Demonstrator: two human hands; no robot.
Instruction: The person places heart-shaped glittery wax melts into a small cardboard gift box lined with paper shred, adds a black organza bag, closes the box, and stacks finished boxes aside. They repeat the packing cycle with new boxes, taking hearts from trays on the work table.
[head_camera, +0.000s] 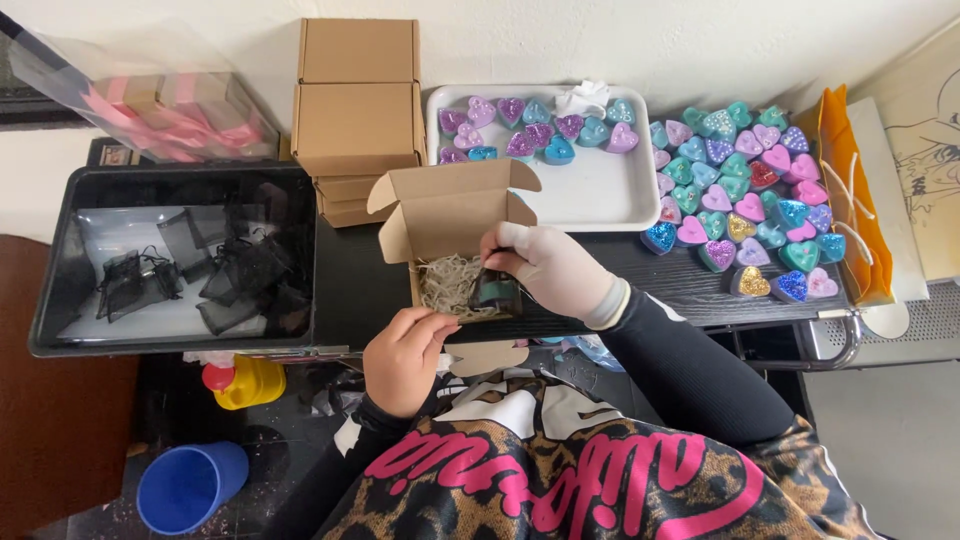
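Fingers of the right hand (548, 265) clamp a dark mesh pouch (495, 291) over the open cardboard box (450, 235) at frame centre; left hand (403, 357), fingers curled together, touches the box's near edge

The black table (360, 280) bears a black bin (170, 340), cardboard boxes (356, 125), white tray (600, 195) and glittery hearts (745, 200).

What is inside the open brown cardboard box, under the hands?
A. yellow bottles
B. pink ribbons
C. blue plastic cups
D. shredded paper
D: the open brown cardboard box holds pale shredded paper, and the right hand lowers a small dark mesh pouch with something teal inside onto it, while the left hand rests at the box's near edge.
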